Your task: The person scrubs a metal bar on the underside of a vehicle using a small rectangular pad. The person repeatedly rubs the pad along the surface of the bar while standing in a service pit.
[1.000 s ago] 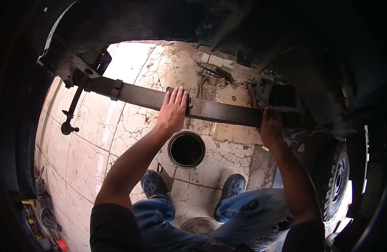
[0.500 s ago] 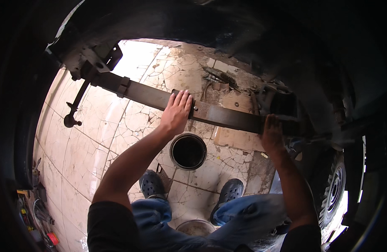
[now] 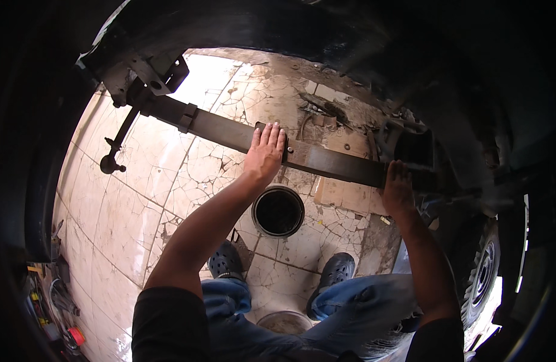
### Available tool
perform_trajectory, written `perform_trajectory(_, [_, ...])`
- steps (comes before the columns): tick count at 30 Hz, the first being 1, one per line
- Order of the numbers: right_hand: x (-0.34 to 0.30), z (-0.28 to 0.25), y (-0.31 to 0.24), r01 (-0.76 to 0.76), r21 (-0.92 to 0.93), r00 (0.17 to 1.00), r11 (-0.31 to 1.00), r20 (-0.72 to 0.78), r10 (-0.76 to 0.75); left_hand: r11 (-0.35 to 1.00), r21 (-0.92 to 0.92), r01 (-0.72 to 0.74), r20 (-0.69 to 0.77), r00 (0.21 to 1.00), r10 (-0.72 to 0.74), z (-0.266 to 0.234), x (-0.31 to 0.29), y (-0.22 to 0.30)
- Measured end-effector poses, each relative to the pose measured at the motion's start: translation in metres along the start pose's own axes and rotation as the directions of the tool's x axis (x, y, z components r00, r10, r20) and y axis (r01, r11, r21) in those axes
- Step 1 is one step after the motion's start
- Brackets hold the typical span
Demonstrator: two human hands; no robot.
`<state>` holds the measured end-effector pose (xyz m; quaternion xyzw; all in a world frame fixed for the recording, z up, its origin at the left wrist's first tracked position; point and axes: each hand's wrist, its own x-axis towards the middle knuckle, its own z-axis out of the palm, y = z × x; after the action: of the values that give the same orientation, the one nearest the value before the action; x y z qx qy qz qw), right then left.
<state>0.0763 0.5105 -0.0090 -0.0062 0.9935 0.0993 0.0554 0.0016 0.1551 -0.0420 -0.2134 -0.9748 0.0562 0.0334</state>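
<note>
A long, flat steel leaf spring spans the view under a dark vehicle body, sloping from upper left down to the right. Flat across its middle lies my left hand, fingers stretched over a small dark plate beside a shiny bolt head. My right hand rests with extended fingers against the spring's right part, in shadow. A clip wraps the spring's left part. Near the left end, a dark rod with a ball-shaped end hangs down beside a metal bracket.
Below the spring stands a round dark container on cracked tiles. Another round container is between my legs. Cardboard and debris lie beyond. A wheel stands at right, tools at lower left. The dark body overhangs the far side.
The whole view has shifted a little, so everything sits slightly farther right. Both hands keep their places on the leaf spring.
</note>
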Motion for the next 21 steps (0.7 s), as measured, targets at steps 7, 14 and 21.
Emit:
perform_trajectory(7, [-0.001,0.009,0.011,0.087,-0.052,0.986,0.995,-0.141,-0.094,0.991,0.098,-0.094,0.007,0.996,0.093,0.002,-0.047,0.007])
perform_trajectory(14, [0.000,-0.001,0.003,0.036,-0.030,0.998,0.999,-0.051,-0.038,0.993,-0.073,-0.089,-0.005,0.996,0.089,-0.001,-0.003,-0.006])
perform_trajectory(21, [0.000,0.005,0.007,0.035,-0.045,0.997,0.998,-0.073,-0.039,0.983,-0.089,-0.161,-0.070,0.986,0.155,0.004,-0.045,-0.005])
